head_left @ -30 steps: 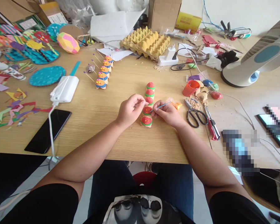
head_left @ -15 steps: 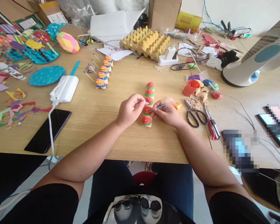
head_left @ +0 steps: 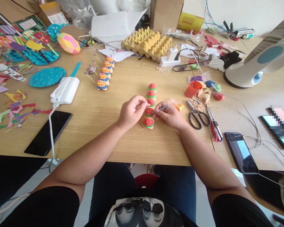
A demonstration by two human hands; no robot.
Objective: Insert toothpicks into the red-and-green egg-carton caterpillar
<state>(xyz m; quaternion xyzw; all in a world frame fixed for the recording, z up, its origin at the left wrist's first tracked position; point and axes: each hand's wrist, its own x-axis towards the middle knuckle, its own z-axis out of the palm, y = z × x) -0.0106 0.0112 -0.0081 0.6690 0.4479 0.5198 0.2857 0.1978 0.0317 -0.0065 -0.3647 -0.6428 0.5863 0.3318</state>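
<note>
Since the earlier frame, I find no visible movement. At left, a blue row (head_left: 104, 76) stands on the surface (head_left: 123, 143). My left hand (head_left: 133, 110) has its fingers drawn together at the red row (head_left: 149, 111), between my hands; whether they grip anything, I cannot tell. A stick (head_left: 165, 107) points at the row's second-nearest face, pinched by my right hand (head_left: 168, 114). Farther right lie scissors (head_left: 194, 110) and a cutter (head_left: 216, 128).

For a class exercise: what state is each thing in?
Thin blue stick, held in right hand
Red-green carton row, faces on two nearest domes
Blue-orange carton row, sticks inserted
Flat black phone, screen dark
Black-rimmed phone, screen apparently lit
White power bank, cable connected
White power strip, charger attached
Orange plastic cup, open
Black-handled scissors, blade gap unclear
Red-handled cutter, blade unclear
</note>
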